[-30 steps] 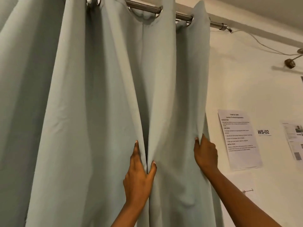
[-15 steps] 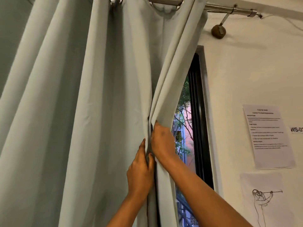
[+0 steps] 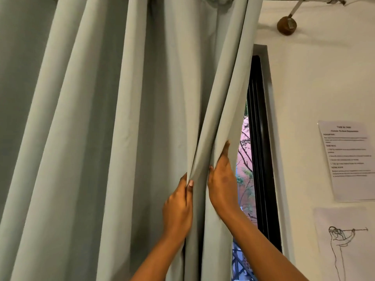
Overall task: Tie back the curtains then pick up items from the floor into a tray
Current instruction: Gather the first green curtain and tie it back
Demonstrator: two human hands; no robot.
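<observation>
A pale grey-green curtain point(image 3: 113, 138) hangs in deep folds from a metal rod point(image 3: 300, 0) and fills most of the view. My left hand point(image 3: 179, 207) pinches a fold of it between thumb and fingers. Just to the right, my right hand point(image 3: 222, 183) grips the curtain's right edge, with the fingers wrapped behind the cloth. The edge is pulled left, and a strip of window point(image 3: 244, 179) with trees and a pink building shows beside it. No floor, tray or tie-back is in view.
A black window frame point(image 3: 261, 159) runs down beside the gap. On the white wall to the right hang a printed sheet point(image 3: 347, 159) and a sketch point(image 3: 343, 244). A round rod bracket point(image 3: 286, 25) sits above.
Both hands have gathered the curtain's right edge leftward, uncovering the window strip. Since half a second ago my right hand has slid slightly right of my left, and the view shifted a little.
</observation>
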